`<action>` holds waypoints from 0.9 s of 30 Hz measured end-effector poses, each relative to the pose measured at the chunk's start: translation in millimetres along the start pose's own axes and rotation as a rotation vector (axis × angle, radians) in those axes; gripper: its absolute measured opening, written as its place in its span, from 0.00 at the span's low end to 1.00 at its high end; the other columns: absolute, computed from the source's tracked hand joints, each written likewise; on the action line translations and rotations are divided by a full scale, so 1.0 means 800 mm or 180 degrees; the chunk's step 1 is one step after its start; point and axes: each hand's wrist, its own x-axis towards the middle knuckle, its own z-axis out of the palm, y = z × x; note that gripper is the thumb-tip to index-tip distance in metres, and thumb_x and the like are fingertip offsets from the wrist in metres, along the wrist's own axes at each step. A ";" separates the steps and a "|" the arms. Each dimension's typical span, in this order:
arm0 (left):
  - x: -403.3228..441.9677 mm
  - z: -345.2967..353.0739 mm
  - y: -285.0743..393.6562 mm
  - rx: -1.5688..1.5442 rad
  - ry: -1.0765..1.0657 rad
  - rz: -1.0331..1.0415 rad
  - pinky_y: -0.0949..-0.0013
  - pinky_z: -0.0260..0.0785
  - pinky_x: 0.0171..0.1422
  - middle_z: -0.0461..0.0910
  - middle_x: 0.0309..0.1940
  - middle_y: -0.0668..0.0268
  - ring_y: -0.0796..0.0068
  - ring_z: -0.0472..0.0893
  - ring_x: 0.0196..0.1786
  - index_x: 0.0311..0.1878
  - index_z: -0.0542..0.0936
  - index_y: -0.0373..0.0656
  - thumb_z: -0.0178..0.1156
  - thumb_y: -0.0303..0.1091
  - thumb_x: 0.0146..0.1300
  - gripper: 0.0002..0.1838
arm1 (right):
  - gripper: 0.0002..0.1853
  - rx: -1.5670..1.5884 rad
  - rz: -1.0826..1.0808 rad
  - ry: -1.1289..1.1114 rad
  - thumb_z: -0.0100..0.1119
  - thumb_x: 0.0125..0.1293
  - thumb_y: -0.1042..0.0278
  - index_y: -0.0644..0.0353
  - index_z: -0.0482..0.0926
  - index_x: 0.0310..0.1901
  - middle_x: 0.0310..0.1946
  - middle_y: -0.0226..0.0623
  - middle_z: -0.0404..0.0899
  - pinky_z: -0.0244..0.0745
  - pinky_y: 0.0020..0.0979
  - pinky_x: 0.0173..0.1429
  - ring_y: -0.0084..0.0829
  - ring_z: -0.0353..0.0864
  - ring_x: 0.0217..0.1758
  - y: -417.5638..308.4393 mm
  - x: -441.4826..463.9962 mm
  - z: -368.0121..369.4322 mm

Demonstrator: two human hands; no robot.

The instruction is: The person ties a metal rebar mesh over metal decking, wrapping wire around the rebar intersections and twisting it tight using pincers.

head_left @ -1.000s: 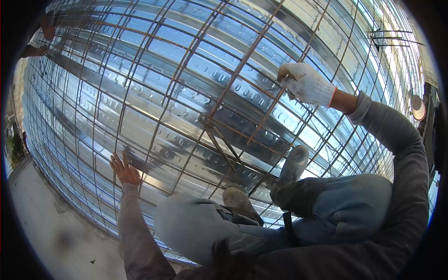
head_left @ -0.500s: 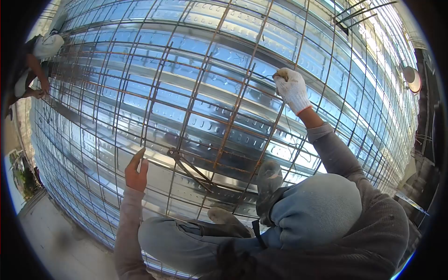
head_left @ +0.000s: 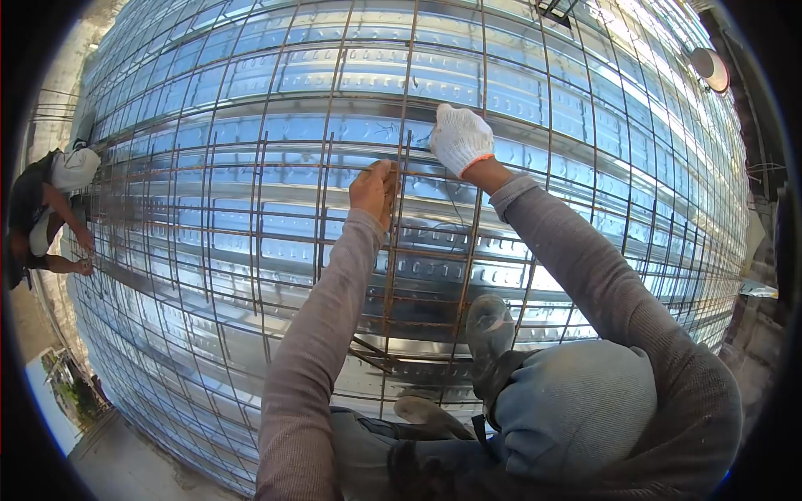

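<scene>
My bare left hand (head_left: 373, 194) is at a crossing of the rusty rebar grid (head_left: 388, 284), its fingers bent together beside an upright bar; what they hold, if anything, is hidden. Just to its right, my right hand (head_left: 461, 140) wears a white knit glove with an orange cuff. Its fingers are curled closed near the same bar, and thin dark wire shows by the fingertips. Below the grid lies shiny ribbed metal decking (head_left: 284, 221) with rows of small embossed marks.
A co-worker in a white head covering (head_left: 75, 169) crouches at the far left, hands near the grid's edge. My boots (head_left: 490, 326) and bent knees are at the bottom. A round object (head_left: 710, 69) stands at the upper right. Pale concrete (head_left: 150, 459) borders the lower left.
My left hand has moved up and right from the lower grid to beside my right hand, and its fingers have come together. My view has shifted, showing more of the co-worker.
</scene>
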 end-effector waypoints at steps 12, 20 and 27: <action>0.041 -0.002 -0.013 -0.0563 0.0038 -0.0481 0.60 0.81 0.52 0.85 0.45 0.59 0.63 0.86 0.46 0.55 0.77 0.39 0.59 0.44 0.77 0.17 | 0.06 0.1152 -0.1490 -0.1238 0.63 0.64 0.72 0.64 0.88 0.35 0.25 0.36 0.85 0.78 0.32 0.29 0.31 0.84 0.24 0.094 0.071 0.148; 0.031 0.009 -0.015 -0.0939 0.0377 -0.0238 0.65 0.82 0.42 0.85 0.38 0.64 0.69 0.85 0.37 0.49 0.81 0.39 0.63 0.38 0.74 0.11 | 0.09 0.2175 0.0095 -0.2107 0.63 0.61 0.76 0.67 0.89 0.39 0.25 0.39 0.85 0.76 0.33 0.29 0.29 0.82 0.23 0.009 0.058 0.020; 0.040 -0.001 -0.015 -0.0564 -0.0053 -0.0413 0.64 0.79 0.48 0.86 0.43 0.68 0.72 0.84 0.45 0.49 0.83 0.48 0.60 0.48 0.77 0.14 | 0.11 0.0756 -0.1168 -0.1642 0.65 0.55 0.71 0.59 0.90 0.40 0.32 0.45 0.86 0.79 0.39 0.44 0.42 0.85 0.36 0.019 0.075 0.044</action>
